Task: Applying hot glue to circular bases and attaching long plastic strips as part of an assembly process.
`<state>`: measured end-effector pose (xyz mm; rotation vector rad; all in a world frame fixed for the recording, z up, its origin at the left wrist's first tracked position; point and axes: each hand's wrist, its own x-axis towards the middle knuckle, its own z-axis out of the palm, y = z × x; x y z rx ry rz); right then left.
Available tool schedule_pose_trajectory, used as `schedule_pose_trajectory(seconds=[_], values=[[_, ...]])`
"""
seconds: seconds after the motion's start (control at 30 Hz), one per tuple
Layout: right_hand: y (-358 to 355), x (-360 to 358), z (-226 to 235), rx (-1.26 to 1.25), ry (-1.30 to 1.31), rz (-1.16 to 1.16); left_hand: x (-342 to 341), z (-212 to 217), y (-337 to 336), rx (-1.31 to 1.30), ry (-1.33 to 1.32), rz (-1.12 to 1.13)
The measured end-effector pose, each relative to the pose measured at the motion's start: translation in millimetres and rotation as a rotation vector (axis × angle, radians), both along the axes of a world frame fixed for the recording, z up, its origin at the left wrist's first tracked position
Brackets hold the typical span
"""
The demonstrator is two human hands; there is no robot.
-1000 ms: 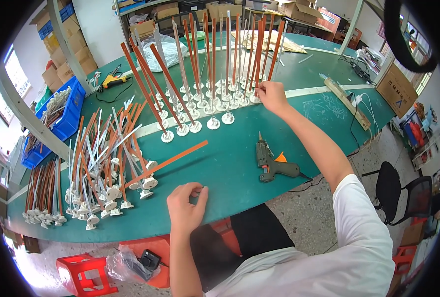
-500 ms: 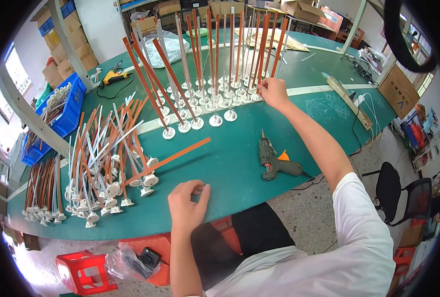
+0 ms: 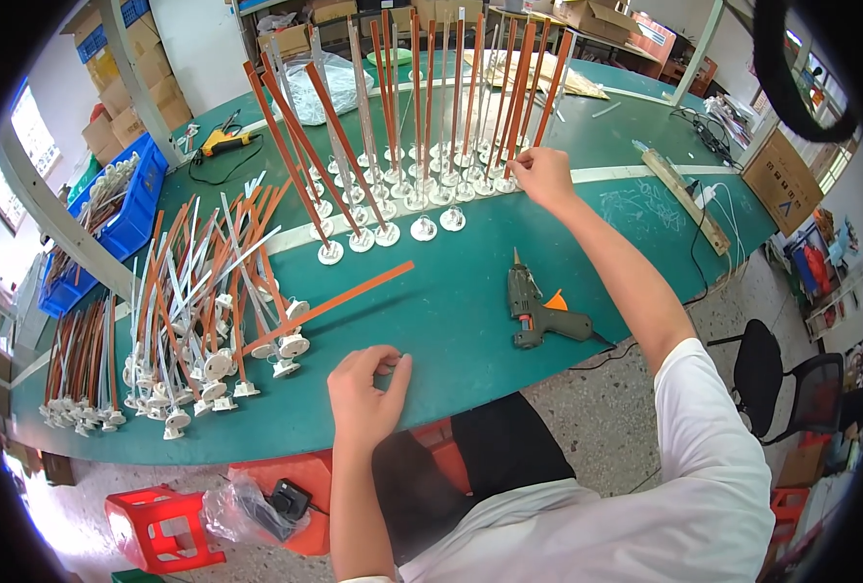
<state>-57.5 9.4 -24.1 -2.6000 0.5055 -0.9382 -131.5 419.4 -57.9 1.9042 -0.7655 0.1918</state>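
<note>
Upright brown and clear strips on round white bases stand in rows at the table's middle. My right hand [image 3: 545, 178] reaches to the right end of these rows, its fingers pinched at the lower end of a brown strip [image 3: 522, 92], just above its white base. Near the front edge, my left hand [image 3: 365, 394] rests on the green table [image 3: 461, 311] with fingers curled in and the thumb close to them; nothing shows in it. Between the hands lies a dark green glue gun [image 3: 538, 309] with an orange trigger, its nozzle pointing away.
On the left lies a heap of strips with white bases [image 3: 220, 364], one brown strip [image 3: 354, 303] sticking out rightward. Behind it are a blue crate [image 3: 130, 219] and a yellow-black glue gun [image 3: 225, 143]. A wooden bar [image 3: 682, 199] with cables lies at right; a red stool [image 3: 164, 530] stands below.
The view has shifted slightly. My right hand stays at the lower end of the brown strip on the right, and my left hand keeps its curled pose on the table.
</note>
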Motion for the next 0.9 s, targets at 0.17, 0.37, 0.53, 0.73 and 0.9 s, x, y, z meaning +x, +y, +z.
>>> schedule_pose_trajectory(seconds=[0.17, 0.37, 0.53, 0.73, 0.9], values=[[40, -27, 5, 0.058, 0.006, 0.197, 1, -1, -1, 0.025, -0.002, -0.016], [101, -7, 19, 0.250, 0.232, 0.365, 0, -1, -3, 0.019, -0.005, -0.017], [88, -9, 7, 0.164, 0.194, 0.432, -1, -2, -3, 0.019, 0.031, -0.003], [25, -57, 28, 0.129, 0.009, 0.177, -1, -2, 0, 0.026, 0.000, 0.001], [-54, -53, 9, 0.085, -0.162, -0.068, 0, -1, -4, 0.053, -0.026, -0.020]])
